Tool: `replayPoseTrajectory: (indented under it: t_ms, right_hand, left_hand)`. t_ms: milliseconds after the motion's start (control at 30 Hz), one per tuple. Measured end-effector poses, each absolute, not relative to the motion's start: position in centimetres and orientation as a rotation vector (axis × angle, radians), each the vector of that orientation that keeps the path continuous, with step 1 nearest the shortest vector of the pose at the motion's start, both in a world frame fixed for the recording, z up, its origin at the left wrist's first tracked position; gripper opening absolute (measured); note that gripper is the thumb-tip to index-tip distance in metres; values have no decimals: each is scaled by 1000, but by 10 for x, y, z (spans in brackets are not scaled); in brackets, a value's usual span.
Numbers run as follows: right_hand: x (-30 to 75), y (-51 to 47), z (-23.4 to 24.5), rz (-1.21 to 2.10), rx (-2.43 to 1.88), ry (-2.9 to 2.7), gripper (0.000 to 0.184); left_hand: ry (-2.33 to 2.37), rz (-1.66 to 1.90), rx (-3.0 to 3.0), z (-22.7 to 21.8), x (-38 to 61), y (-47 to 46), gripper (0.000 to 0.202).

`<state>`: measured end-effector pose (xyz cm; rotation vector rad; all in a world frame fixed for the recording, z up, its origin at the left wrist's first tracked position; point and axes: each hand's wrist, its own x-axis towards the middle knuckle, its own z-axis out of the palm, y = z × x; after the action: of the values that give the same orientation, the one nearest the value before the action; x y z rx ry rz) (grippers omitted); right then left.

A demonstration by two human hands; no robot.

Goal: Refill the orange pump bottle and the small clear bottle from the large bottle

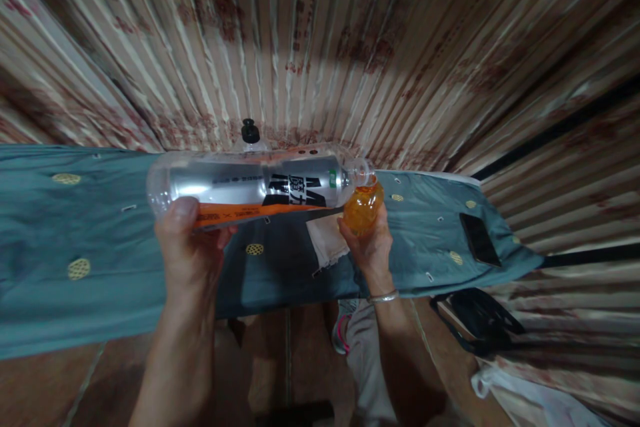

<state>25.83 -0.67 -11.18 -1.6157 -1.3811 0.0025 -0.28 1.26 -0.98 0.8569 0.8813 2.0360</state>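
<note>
"Hands first, from the head view: what is the left hand (186, 247) gripping?"

"It's clamping the base end of a large clear bottle (227, 180), with the thumb pressing on the near side. The bottle is lying roughly level above the bench (280, 280), and its neck is pointing right."

"And the right hand (373, 247)?"

"That one is closing around a small orange bottle (361, 210). The large bottle's mouth is sitting right at the small bottle's top, but I can't tell whether the rims are touching. A bracelet (383, 297) is circling that wrist."

"Any writing showing?"

"The large bottle's silver label is carrying the characters 魔力 beside a bold black, M-like mark. A small green patch is showing near the neck. Along the lower side an orange band is bearing smaller characters around an ×, and those are blurring too much for me to read. I'm seeing no legible label on the orange one."

"What is standing behind?"

"A black-capped bottle (250, 131) is peeking over the large one, in front of a pleated curtain (295, 33). Characters are running down its folds, too small to read."

"And the rest of the bench?"

"Its teal cover is showing yellow pineapple motifs. A pale cloth (327, 243) is lying just below the right hand, and a dark phone (479, 240) is resting near the right end. On the floor (260, 360), a black bag (480, 317) is lying beyond the bench's near edge."
</note>
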Motion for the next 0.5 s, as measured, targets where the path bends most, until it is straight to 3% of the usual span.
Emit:
replayPoseTrajectory:
  t_ms: [500]
  right_hand:
    - [258,-7,-111,22,-1640,-1377,87]
  left_hand:
    - [903,2022,900,-9,-1,12,35]
